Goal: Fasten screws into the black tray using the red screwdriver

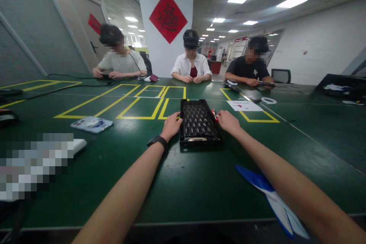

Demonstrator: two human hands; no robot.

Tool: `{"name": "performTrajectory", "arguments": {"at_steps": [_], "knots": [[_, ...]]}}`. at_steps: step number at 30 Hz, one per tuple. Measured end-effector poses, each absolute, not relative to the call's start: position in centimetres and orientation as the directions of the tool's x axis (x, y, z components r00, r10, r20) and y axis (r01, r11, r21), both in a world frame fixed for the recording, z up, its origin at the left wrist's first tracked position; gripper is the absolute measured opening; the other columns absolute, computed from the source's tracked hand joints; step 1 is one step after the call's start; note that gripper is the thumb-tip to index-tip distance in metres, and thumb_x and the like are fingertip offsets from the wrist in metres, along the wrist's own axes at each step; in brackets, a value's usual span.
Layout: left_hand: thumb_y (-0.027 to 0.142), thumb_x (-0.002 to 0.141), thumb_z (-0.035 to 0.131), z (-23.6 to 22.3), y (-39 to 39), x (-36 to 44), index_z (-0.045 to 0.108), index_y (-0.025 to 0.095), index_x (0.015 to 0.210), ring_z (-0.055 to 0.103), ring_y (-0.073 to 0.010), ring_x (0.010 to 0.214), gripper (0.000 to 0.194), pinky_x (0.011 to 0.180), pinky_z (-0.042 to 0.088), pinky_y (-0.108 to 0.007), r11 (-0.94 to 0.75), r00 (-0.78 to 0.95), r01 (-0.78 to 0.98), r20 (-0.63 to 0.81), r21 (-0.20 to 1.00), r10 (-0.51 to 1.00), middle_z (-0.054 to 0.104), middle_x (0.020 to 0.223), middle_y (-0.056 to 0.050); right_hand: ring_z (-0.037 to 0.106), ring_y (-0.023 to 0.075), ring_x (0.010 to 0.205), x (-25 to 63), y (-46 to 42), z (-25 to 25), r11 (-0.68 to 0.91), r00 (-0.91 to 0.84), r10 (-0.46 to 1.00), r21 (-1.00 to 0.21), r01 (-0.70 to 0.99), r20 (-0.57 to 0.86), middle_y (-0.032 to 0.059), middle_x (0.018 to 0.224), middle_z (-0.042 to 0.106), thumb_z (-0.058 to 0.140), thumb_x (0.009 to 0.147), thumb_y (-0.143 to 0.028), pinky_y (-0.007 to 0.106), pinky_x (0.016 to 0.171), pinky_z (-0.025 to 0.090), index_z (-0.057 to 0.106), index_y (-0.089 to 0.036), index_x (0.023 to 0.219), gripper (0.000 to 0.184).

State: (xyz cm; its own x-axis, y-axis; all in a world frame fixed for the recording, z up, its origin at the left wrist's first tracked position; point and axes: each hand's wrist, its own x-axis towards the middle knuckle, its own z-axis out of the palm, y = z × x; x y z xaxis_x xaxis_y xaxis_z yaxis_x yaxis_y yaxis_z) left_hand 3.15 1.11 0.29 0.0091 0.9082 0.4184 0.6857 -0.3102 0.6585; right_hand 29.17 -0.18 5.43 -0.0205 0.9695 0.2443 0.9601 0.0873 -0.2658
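Note:
A black tool case lies on the green table in front of me. Rows of small shiny pieces, possibly screwdriver bits, fill its inside, and a pale strip shows at its near end. My left hand, with a black band at the wrist, grips the case's left side, its thumb against the edge. At the right side, my right hand is closed round a small red and black tool, mostly hidden by the fingers and close beside the case wall.
Blue and white gloves lie under my right forearm. A phone is at left, near a blurred-out object. A printed sheet and white tape ring lie at right. Several people sit opposite; yellow tape marks the table.

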Motion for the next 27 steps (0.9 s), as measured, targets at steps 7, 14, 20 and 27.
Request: {"name": "performTrajectory", "arguments": {"at_steps": [7,14,20,27], "knots": [[0.026,0.078,0.048,0.6,0.6,3.1,0.053,0.019,0.119,0.055,-0.0229,0.103,0.041,0.091,0.039,-0.036,-0.299,-0.002,0.702,0.422,0.646,0.906,0.063,0.11,-0.008,0.052,0.0182,0.099,22.7,1.9,7.1,0.53,-0.472,0.833,-0.17,0.831,0.288,0.0075,0.102,0.059,0.047,0.085,-0.027,0.027,0.084,0.038,0.066,-0.02,0.093,0.022],[0.03,0.081,0.045,0.6,0.5,3.1,0.049,0.021,0.122,0.056,-0.0232,0.1,0.043,0.086,0.041,-0.036,-0.277,0.011,0.749,0.407,0.602,0.914,0.063,0.107,-0.008,0.059,0.0173,0.083,21.2,5.7,5.3,0.43,-0.381,0.896,-0.231,0.873,0.227,0.0088,0.085,0.066,0.063,0.073,-0.026,0.026,0.077,0.041,0.068,-0.015,0.077,0.013],[0.031,0.082,0.044,0.6,0.5,3.1,0.048,0.021,0.123,0.056,-0.0226,0.1,0.043,0.086,0.041,-0.035,-0.271,0.018,0.761,0.399,0.59,0.917,0.063,0.107,-0.008,0.06,0.0166,0.078,21.1,5.7,5.5,0.416,-0.343,0.905,-0.349,0.84,0.253,0.0101,0.078,0.067,0.064,0.068,-0.019,0.025,0.076,0.043,0.067,-0.011,0.067,0.008],[0.031,0.082,0.042,0.9,0.3,3.3,0.047,0.023,0.124,0.055,-0.0212,0.103,0.043,0.089,0.04,-0.035,-0.229,0.0,0.789,0.372,0.571,0.928,0.063,0.11,-0.006,0.061,0.0098,0.061,21.9,1.2,7.2,0.421,-0.42,0.888,-0.695,0.583,0.186,0.0061,0.073,0.068,0.058,0.075,-0.027,0.021,0.061,0.049,0.063,-0.011,0.078,0.017]]}}
